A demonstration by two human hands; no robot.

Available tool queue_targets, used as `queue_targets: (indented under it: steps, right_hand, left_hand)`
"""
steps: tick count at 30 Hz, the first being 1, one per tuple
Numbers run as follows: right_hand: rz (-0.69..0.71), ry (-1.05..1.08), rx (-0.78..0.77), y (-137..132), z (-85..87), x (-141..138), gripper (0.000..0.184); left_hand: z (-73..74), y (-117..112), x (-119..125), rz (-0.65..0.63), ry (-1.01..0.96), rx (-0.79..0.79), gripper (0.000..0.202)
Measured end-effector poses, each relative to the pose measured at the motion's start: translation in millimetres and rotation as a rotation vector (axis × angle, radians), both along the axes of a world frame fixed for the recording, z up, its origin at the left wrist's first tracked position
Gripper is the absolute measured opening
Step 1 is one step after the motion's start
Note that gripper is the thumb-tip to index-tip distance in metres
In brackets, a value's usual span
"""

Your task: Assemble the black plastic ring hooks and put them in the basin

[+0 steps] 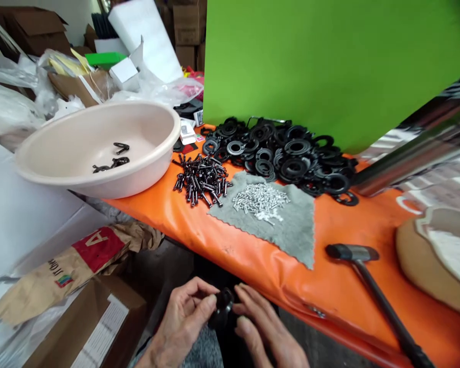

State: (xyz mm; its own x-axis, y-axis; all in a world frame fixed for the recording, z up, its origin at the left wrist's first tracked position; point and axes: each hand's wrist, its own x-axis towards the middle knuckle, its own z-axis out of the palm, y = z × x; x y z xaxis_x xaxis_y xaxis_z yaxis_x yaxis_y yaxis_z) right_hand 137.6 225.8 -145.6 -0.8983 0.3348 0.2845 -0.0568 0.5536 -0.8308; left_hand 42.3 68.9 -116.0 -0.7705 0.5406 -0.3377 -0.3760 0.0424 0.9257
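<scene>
Low in the head view, in front of the table's near edge, my left hand (pixel 186 319) pinches a small black ring-shaped part (pixel 221 308) between thumb and fingers. My right hand (pixel 266 327) is beside it, fingertips at the part's right edge and thumb apart from the fingers. Whether those fingertips touch the part is hard to make out. Beyond my hands, a grey cloth (pixel 291 225) bears a heap of small silver pins (pixel 258 200). Left of the cloth lies a pile of black bolt-like pieces (pixel 201 179). Behind them is a large heap of black ring parts (pixel 291 151).
An oval pale basin (pixel 149 171) with a few black pieces stands at the table's left end. On the orange table cover (pixel 249 255) lies a hammer (pixel 371 286), right of the cloth. A metal post (pixel 414 148) and a tan bag (pixel 414 245) are farther right. A cardboard box (pixel 84 322) sits lower left.
</scene>
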Motion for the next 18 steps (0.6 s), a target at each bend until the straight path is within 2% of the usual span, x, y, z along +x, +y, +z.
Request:
queue_targets:
  steps: [2, 4, 7, 10, 13, 16, 18]
  right_hand:
    - [-0.125, 0.004, 0.173, 36.4, 9.8, -22.9, 0.029]
    - [-0.273, -0.003, 0.314, 72.7, 15.9, -49.0, 0.032]
    - [-0.297, 0.0, 0.428, 110.4, 13.4, -85.1, 0.039]
    - [-0.261, -0.013, 0.455, 123.2, 4.0, -107.3, 0.038]
    - [-0.235, -0.027, 0.454, 125.0, -1.9, -114.0, 0.034]
    - [-0.215, -0.037, 0.435, 126.1, 0.3, -111.4, 0.031]
    - [-0.199, -0.044, 0.416, 123.5, 7.8, -104.8, 0.031]
  left_hand:
    - [6.8, 2.1, -11.4, 0.002, -0.008, -0.003, 0.043]
    - [16.4, 4.4, -21.4, -0.029, 0.011, -0.008, 0.048]
    - [30.1, 8.2, -30.9, -0.089, 0.071, -0.008, 0.05]
    - [39.1, 11.8, -35.3, -0.123, 0.167, -0.036, 0.043]
    - [44.3, 14.2, -38.4, -0.139, 0.258, -0.069, 0.034]
    - [45.8, 14.6, -41.7, -0.134, 0.304, -0.077, 0.026]
    - [45.1, 13.8, -43.2, -0.125, 0.308, -0.073, 0.023]
